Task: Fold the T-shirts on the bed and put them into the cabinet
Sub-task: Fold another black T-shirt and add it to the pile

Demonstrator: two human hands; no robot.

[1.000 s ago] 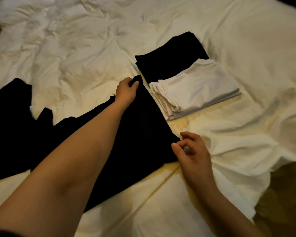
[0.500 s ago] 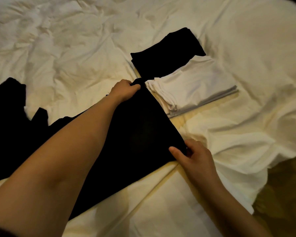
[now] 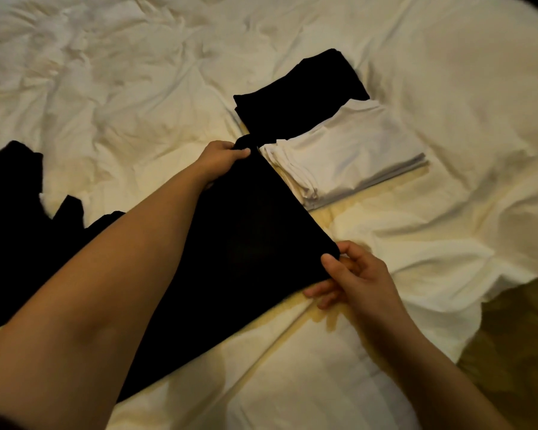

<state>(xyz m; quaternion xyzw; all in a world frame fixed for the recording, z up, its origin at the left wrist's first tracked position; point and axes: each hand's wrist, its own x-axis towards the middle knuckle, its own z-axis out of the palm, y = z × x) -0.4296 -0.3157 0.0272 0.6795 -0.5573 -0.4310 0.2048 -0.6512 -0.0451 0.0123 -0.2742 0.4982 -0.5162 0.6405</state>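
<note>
While the left hand (image 3: 222,158) grips the far corner of a black T-shirt (image 3: 246,243), fingers curled over the cloth's edge, the right hand (image 3: 351,279) pinches the near corner between thumb and forefinger, its other fingers loosely bent beneath. Between the two hands the shirt's edge runs taut and straight, and the rest of the garment stretches back to the left under the left forearm, lying flat on the bed (image 3: 137,103). Just beside that edge, on its far right side, sits a folded white T-shirt (image 3: 348,156), its layered folds facing the left hand and nearly touching the black cloth there. Behind the white one, partly under it, lies a folded black T-shirt (image 3: 302,94). Further left, a loose heap of black clothing (image 3: 13,193) spreads across the sheet; whether it is part of the held shirt or a separate garment cannot be told. Rumpled cream bedding covers the bed all round, and a dark floor (image 3: 516,336) shows at the lower right.
</note>
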